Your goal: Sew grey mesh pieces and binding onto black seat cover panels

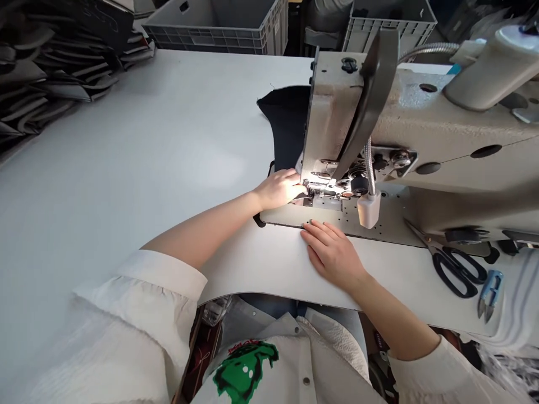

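Observation:
My left hand [279, 188] rests beside the needle area of a beige sewing machine [421, 134], fingers curled and pressed onto a black fabric piece [284, 126] that runs back behind the machine head. My right hand [332, 252] lies flat on the white table [126, 168] just in front of the machine bed, fingers stretched out and together, holding nothing. A small lamp on a flexible neck [369, 207] lights the needle area. The needle itself is hidden by the hand and the machine parts.
Black-handled scissors [457, 266] and small blue thread snips [490, 292] lie on the table at the right. Stacks of dark cut pieces [50, 67] are piled at the far left. Two grey plastic crates [219, 25] stand behind the table.

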Demonstrator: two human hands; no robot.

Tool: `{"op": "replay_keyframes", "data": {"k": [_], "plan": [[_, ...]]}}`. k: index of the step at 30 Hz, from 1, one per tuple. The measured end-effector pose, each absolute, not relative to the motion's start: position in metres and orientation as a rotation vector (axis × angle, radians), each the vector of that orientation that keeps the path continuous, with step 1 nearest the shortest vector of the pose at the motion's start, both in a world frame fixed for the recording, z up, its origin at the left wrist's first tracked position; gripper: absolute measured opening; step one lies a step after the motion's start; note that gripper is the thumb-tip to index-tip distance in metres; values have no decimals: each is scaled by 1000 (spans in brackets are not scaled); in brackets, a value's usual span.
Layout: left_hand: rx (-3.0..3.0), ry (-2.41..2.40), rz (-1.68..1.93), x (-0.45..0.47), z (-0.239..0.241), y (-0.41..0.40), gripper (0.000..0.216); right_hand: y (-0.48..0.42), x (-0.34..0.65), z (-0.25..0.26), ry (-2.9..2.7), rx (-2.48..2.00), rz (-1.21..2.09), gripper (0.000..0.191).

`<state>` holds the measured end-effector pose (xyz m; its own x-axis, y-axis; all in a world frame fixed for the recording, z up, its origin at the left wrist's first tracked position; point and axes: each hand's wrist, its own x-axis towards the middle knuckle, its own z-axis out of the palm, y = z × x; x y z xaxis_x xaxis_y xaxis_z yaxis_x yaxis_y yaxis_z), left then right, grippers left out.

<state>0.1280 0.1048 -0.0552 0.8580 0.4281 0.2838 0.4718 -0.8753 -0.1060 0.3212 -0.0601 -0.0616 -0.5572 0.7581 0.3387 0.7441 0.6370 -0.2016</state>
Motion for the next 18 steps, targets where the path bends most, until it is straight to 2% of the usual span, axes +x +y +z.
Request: {"op": "replay_keyframes", "data": {"k": [9,12,14,16,18], "plan": [[-2885,-815,-605,120,-60,92,22,-61,320,-64,-2431,-1147,21,30],[-2903,-979,-705,99,-58,77,50,-61,320,-65,-2449,-1155,48,31],[-2917,-1073,-664,84,-57,72,60,-61,319,-66,-2455,-1169,71,31],[-2913,-1110,-615,74,-56,75,58,-61,319,-65,-2449,-1183,85,31],[-2934,-1059,-556,70,-55,83,46,-60,318,-63,-2438,-1183,89,31]]}}
